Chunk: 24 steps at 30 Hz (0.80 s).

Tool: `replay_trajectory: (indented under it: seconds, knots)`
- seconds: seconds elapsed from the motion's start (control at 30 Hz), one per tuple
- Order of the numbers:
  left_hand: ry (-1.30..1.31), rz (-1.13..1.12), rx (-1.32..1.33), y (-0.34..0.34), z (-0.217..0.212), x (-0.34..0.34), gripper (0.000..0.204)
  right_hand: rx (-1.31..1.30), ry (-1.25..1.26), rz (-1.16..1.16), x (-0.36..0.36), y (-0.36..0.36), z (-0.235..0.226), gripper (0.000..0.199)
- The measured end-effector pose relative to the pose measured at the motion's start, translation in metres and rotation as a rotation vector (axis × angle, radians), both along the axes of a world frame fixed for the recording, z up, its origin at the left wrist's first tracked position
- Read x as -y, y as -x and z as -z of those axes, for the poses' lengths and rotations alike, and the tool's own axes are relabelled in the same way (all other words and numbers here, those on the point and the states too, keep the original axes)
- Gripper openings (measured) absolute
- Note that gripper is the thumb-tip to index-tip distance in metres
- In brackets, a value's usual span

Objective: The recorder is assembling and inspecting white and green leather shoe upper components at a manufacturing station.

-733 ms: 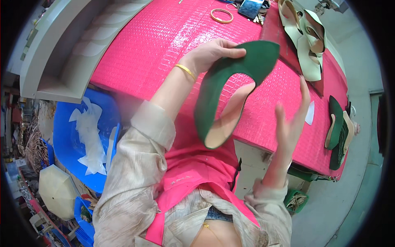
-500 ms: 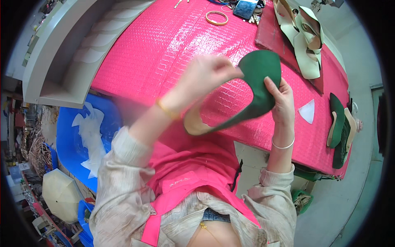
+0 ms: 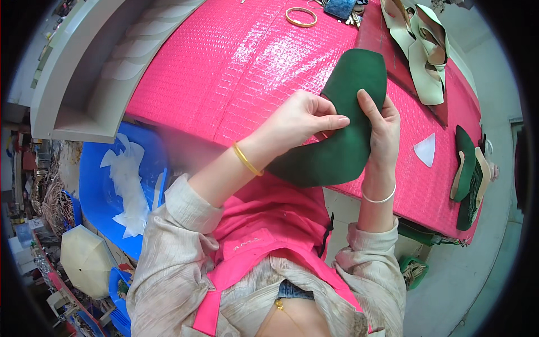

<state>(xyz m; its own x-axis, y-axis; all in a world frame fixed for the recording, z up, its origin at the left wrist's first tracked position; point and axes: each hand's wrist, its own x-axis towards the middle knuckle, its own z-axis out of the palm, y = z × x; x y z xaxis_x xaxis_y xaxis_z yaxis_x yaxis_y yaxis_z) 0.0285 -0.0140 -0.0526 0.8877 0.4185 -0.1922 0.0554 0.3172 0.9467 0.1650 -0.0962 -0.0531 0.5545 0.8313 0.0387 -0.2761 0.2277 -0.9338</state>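
Between my hands, above the near part of the pink-covered table, is a green shoe upper (image 3: 356,73), a curved U-shaped piece with its green face up. My left hand (image 3: 306,115) pinches the inner curved edge, thumb against bent fingers. On the outer right side, my right hand (image 3: 383,126) grips the upper, thumb on top and fingers behind it. A small white triangular piece (image 3: 425,150) lies on the table to the right of my right hand.
Green uppers with beige lining (image 3: 466,163) are stacked at the table's right edge. Pale green pieces (image 3: 424,56) rest on a dark red board (image 3: 393,62). A tape roll (image 3: 301,17) lies at the back. A grey shelf unit (image 3: 84,73) and blue bin (image 3: 95,185) stand left.
The upper has turned, so its green face shows and the beige lining is hidden. My left hand has moved right and slightly down along the inner edge; my right hand stays on the outer side.
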Motion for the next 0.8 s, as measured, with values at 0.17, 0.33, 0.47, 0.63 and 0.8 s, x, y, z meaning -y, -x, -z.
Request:
replay_trajectory:
  seconds: [0.17,0.33,0.47,0.63,0.8]
  knots:
    - [-0.233,-0.072,0.001,-0.002,0.018,0.009,0.017,0.094,0.003,0.047,0.003,-0.002,0.007,0.01]
    - [-0.45,-0.129,-0.035,0.003,0.019,0.024,0.015,0.196,0.065,0.025,0.002,-0.015,-0.011,0.009]
    - [-0.179,-0.086,-0.013,0.019,0.032,0.042,0.015,0.257,0.037,0.043,-0.005,-0.029,-0.024,0.009]
    - [0.041,-0.004,0.135,0.038,0.056,0.064,0.024,0.238,0.03,0.046,-0.014,-0.05,-0.041,0.014]
    - [0.235,-0.34,0.534,0.017,0.061,0.063,0.027,0.182,-0.282,-0.549,0.006,-0.03,-0.03,0.045]
